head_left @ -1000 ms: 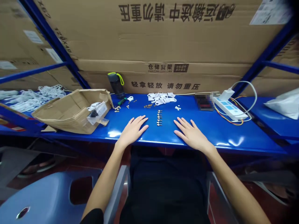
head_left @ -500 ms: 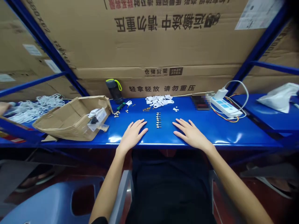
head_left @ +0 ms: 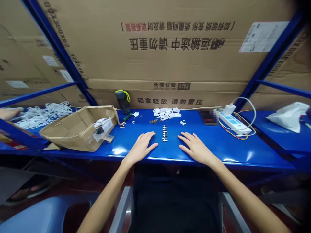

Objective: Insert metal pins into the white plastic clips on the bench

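My left hand [head_left: 142, 146] lies flat on the blue tabletop [head_left: 170, 153], fingers stretched and holding nothing. Opposite it, my right hand [head_left: 194, 146] also rests flat with its fingers apart and nothing in them. Between the hands runs a neat column of small pin-like pieces [head_left: 165, 133] with white ends and metal shafts; neither hand touches it. Behind the column lies a pile of white plastic parts [head_left: 167, 113]. Small brass-coloured pieces [head_left: 153, 121] lie in front of that pile on the left, and tiny white bits [head_left: 182, 122] on the right.
At left stands an open cardboard box [head_left: 73, 129] beside white cords [head_left: 46, 115], where another person's hand [head_left: 9, 114] shows. A dark bottle [head_left: 122, 103] and a green-handled screwdriver [head_left: 128, 116] are behind. A power strip [head_left: 234, 121] with cables and a white bag [head_left: 289, 116] sit at right.
The view has tilted upward, so the table and everything on it appears lower. My hands stay flat on the table, and the pieces keep their arrangement.
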{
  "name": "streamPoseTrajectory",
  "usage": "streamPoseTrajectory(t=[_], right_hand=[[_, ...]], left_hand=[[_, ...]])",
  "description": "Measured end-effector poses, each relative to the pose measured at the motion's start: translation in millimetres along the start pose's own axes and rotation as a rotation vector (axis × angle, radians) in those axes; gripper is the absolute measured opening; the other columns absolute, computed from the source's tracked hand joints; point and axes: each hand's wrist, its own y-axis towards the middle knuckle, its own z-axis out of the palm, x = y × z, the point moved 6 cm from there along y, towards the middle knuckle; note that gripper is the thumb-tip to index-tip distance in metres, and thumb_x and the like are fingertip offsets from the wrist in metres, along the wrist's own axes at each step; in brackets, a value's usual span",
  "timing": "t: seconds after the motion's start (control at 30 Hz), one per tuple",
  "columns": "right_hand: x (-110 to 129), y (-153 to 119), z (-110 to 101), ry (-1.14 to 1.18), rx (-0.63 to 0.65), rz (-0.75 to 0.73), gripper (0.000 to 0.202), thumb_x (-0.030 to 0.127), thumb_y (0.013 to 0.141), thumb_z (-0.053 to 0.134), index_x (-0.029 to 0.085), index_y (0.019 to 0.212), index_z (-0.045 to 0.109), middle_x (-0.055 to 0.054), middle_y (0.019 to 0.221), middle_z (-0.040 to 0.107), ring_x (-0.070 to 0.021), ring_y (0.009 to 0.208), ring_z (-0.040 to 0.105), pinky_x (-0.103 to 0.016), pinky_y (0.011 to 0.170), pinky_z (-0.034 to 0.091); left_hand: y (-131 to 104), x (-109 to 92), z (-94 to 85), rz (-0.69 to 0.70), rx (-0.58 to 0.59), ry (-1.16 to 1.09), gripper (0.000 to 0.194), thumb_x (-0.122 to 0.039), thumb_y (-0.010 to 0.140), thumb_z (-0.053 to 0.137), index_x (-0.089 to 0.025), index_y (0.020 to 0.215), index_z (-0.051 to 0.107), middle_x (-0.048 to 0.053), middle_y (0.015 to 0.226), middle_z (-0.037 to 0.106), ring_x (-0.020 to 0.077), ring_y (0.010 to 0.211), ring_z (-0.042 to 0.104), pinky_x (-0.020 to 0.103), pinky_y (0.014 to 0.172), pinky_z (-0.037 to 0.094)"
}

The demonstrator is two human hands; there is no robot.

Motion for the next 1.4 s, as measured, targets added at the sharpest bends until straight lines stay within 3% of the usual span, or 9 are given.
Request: streamPoseTrajectory(t=[0.17,0.3,0.43,0.53,0.63,0.77,0.9,1.07,1.4], right_hand=[[-9.0,53.9,-13.2,0.010,-0.068,-0.095,0.052,0.034,0.114,0.037,0.019,0.160,0.057,-0.015,0.161,0.062,-0.0317,0.145,0.061,-0.053,0.120,0.051],[-15.3,107.3,-31.1,-0.055,-0.217,-0.113,0.049,0.015,0.107,0.039,0.016,0.148,0.066,-0.018,0.148,0.069,-0.0350,0.135,0.062,-0.054,0.112,0.050],[-17.3,125.5,-36.0,0.018,-0.334,-0.122,0.042,0.011,0.104,0.042,0.017,0.130,0.075,-0.016,0.133,0.075,-0.0333,0.125,0.064,-0.050,0.107,0.049],[-8.2,114.6,-27.3,0.142,-0.244,-0.260,0.032,0.019,0.106,0.048,0.020,0.119,0.077,-0.013,0.120,0.077,-0.0303,0.116,0.067,-0.047,0.105,0.051],[4.9,99.1,-20.9,0.336,-0.103,-0.415,0.025,0.036,0.107,0.060,0.022,0.123,0.074,-0.010,0.122,0.076,-0.0272,0.115,0.069,-0.042,0.104,0.053],[16.0,94.3,-17.3,0.453,0.009,-0.459,0.035,0.050,0.100,0.074,0.023,0.123,0.072,-0.009,0.124,0.073,-0.0251,0.111,0.070,-0.038,0.100,0.056],[27.0,95.4,-13.0,0.392,0.060,-0.476,0.034,0.048,0.101,0.074,0.022,0.123,0.072,-0.009,0.122,0.072,-0.0248,0.110,0.070,-0.037,0.099,0.057],[38.2,96.2,-7.7,0.333,0.055,-0.479,0.027,0.042,0.103,0.071,0.022,0.120,0.073,-0.010,0.119,0.072,-0.0267,0.113,0.069,-0.042,0.104,0.057],[43.4,101.8,4.4,0.425,0.061,-0.515,0.025,0.040,0.108,0.063,0.022,0.112,0.080,-0.011,0.117,0.076,-0.0264,0.110,0.073,-0.044,0.105,0.060]], left_hand=[[45.1,-33.0,10.3,0.171,-0.084,0.072,0.079,-0.067,0.108,0.053,-0.021,0.170,0.037,0.017,0.176,0.040,0.0321,0.167,0.035,0.055,0.140,0.024],[88.1,-45.8,21.1,0.280,-0.035,0.124,0.086,-0.072,0.104,0.057,-0.016,0.167,0.041,0.020,0.176,0.039,0.0358,0.166,0.035,0.056,0.139,0.023],[120.0,-34.2,8.8,0.359,-0.065,0.079,0.052,-0.051,0.114,0.044,-0.018,0.152,0.057,0.016,0.160,0.060,0.0303,0.153,0.053,0.050,0.131,0.038],[134.9,-8.8,-4.1,0.288,-0.148,0.042,0.040,-0.040,0.114,0.041,-0.020,0.140,0.065,0.013,0.147,0.069,0.0290,0.141,0.061,0.048,0.123,0.045],[137.2,12.5,-7.4,0.234,-0.196,0.022,0.036,-0.041,0.112,0.047,-0.021,0.134,0.067,0.013,0.144,0.070,0.0294,0.138,0.061,0.047,0.120,0.046],[132.7,21.7,-6.1,0.206,-0.219,0.010,0.032,-0.040,0.112,0.048,-0.021,0.129,0.068,0.012,0.140,0.071,0.0283,0.135,0.061,0.046,0.119,0.046],[131.7,17.4,-9.2,0.191,-0.273,-0.008,0.032,-0.039,0.113,0.047,-0.019,0.127,0.068,0.013,0.137,0.071,0.0275,0.131,0.063,0.044,0.117,0.047],[131.9,12.8,-7.8,0.169,-0.242,-0.009,0.036,-0.042,0.115,0.042,-0.021,0.126,0.069,0.012,0.136,0.072,0.0277,0.131,0.062,0.044,0.117,0.047],[130.1,18.4,-12.7,0.174,-0.312,-0.054,0.034,-0.040,0.115,0.045,-0.019,0.126,0.069,0.011,0.133,0.073,0.0271,0.127,0.064,0.042,0.115,0.048]])
